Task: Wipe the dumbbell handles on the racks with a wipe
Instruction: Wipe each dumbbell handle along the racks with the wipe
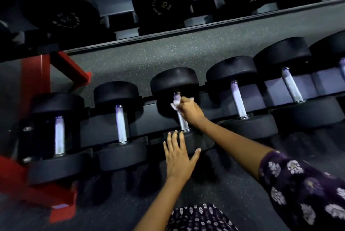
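1. While clamped round the third handle [182, 121] from the left on the lower rack [149, 106], grips a white wipe [175, 105] in the right hand [189, 110], near the handle's far end.
2. Rests flat on the near head [196, 144] of that dumbbell: left hand [178, 158], fingers straight and spread, gripping nothing.
3. Likely heavy and stiff, so no need to lift; should stay seated in its cradle under a steadying palm.
4. Looks like smooth, shiny metal, probably slippery when damp; best wrapped by the wipe and rubbed end to end.
5. Soft, light and thin, the wipe; liable to bunch or slip, so held pinched against the bar.
6. Hidden under the right hand: the middle of the handle and most of the wipe.
7. Cut off at the right edge: the farthest dumbbells [334, 81].
8. Dark and blurred: the upper rack [205, 27], its head markings unreadable, its handles mostly out of view.
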